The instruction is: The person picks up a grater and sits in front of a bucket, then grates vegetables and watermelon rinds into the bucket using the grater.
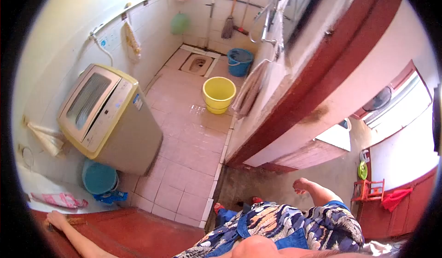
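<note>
Standing by pink tiles bearing washer and yellow bucket, gripping the red door with left hand, holding right hand half-open over grey floor.

Open floor past door; bucket beyond
</note>
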